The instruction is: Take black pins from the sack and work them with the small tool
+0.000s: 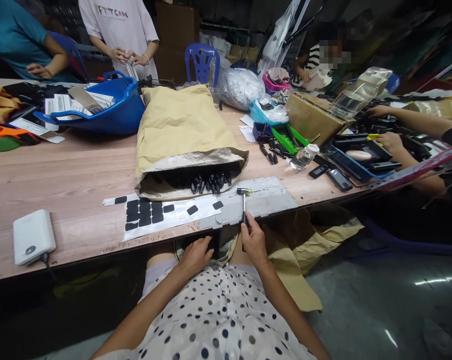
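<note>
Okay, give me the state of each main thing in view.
Hammer: gripped in right hand, head over grey sheet.
Left hand: fingers bent, grip unclear.
Paper sack: lying, mouth open, black parts showing.
Sticker sheet: flat, partly covered with black stickers.
White device: cable plugged in.
Blue basin: holding white boxes.
Small bottle: capped.

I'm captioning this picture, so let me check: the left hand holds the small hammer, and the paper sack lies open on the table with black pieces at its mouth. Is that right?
Not quite: the head view shows the right hand, not the left hand, holding the small hammer. The paper sack does lie open on the table with black pieces at its mouth.
</note>
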Motion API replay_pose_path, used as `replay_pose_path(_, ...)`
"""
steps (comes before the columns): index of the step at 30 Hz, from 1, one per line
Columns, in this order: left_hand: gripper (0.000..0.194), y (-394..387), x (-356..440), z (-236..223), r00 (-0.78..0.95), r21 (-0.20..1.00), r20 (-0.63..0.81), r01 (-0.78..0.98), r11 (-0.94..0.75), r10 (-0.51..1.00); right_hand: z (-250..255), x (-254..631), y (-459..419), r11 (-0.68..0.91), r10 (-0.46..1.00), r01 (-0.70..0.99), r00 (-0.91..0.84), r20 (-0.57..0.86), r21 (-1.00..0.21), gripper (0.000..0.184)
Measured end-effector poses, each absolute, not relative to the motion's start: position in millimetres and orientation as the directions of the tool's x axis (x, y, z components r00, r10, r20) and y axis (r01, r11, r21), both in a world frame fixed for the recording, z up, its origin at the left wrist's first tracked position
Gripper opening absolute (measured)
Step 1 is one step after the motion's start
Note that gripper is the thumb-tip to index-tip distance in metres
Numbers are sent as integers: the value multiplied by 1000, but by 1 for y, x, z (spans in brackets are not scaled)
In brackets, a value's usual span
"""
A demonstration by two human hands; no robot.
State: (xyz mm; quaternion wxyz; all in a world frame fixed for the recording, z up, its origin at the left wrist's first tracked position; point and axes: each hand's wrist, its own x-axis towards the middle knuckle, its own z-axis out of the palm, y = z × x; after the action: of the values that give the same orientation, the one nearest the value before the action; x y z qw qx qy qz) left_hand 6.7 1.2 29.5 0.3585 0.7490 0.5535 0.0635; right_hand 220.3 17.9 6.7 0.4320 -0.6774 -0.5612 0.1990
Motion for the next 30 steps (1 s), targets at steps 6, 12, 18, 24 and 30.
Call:
replay_pose_path(6,29,47,3,67,198,804,-44,589,-84,979,4,221,17,17,925,608,291,243,-794,49)
replay_pose_path(12,29,135,-30,86,-464,643,128,712,283,877,4,221,17,-7,934,585,293,203,-811,49)
replay_pose_path(18,27,160,-38,91,-605,518,-98,647,560,790,3,221,16,0,933,580,294,209,-815,49)
replay_pose_path(24,32,163,-40,96,-633,502,-154,611,611,759,6,219,16,-29,939,585,294,179,-810,51)
replay_pose_path(30,32,165,-41,108,-625,483,-209,603,635,752,6,219,17,-35,937,592,299,179,-805,50)
